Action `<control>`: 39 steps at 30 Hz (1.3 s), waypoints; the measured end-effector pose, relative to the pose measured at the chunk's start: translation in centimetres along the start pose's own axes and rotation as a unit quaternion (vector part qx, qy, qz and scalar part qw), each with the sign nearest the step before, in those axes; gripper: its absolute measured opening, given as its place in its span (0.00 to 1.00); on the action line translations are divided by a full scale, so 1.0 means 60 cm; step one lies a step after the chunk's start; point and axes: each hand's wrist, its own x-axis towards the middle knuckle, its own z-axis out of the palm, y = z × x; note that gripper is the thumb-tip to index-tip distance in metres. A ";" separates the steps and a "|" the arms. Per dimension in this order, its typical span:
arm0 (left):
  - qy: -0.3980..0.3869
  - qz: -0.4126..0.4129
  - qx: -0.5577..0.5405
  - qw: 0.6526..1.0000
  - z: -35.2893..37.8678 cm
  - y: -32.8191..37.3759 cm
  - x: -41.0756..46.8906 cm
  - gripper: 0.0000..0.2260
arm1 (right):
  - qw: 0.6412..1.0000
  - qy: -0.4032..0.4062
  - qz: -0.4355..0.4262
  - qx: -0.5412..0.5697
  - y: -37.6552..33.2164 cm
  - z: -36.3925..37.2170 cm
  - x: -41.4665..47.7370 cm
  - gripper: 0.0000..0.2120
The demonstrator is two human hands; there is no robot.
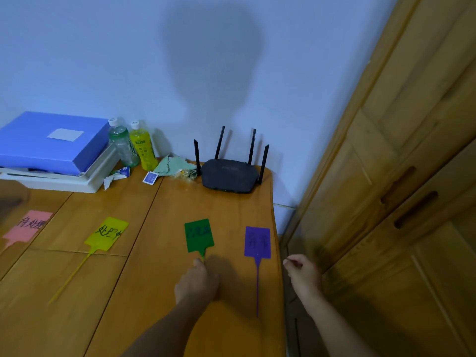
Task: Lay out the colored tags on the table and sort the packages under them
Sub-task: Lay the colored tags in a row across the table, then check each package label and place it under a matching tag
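Pinching the green tag by its stem — left hand, right hand loosely curled, empty.

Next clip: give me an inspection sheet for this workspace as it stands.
Surface: wooden table, plank top.
Job's things: pink tag, yellow tag, green tag and purple tag lie in a row; no packages under them.
Clutter: blue folder on white tray, clear bottle, yellow bottle, crumpled wrapper, blue sachet, green cloth, router.
Grippers: left hand seems to pinch the green tag's stem; right hand loosely curled, holding nothing, beyond the table's edge.
Cables: nothing seen.
Surroundings: pale wall, wooden cabinet.
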 end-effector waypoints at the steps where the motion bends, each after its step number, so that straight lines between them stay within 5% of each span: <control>1: -0.011 -0.004 0.008 1.000 0.007 0.003 -0.002 0.15 | 1.000 0.001 -0.003 -0.003 0.003 -0.002 -0.004 0.05; 20: -0.024 -0.022 0.038 0.999 -0.042 -0.073 -0.020 0.06 | 0.995 -0.011 -0.013 -0.094 -0.038 -0.005 -0.051 0.04; 24: 0.028 0.032 0.054 0.998 -0.133 -0.068 -0.027 0.14 | 0.975 -0.065 -0.110 -0.184 -0.142 0.007 -0.077 0.13; 29: 0.096 0.126 0.108 0.981 -0.322 -0.077 -0.037 0.18 | 0.892 -0.064 -0.239 -0.378 -0.345 0.026 -0.151 0.24; 39: 0.179 0.215 0.104 0.954 -0.666 -0.274 -0.097 0.25 | 0.866 0.012 -0.280 -0.415 -0.655 0.124 -0.449 0.28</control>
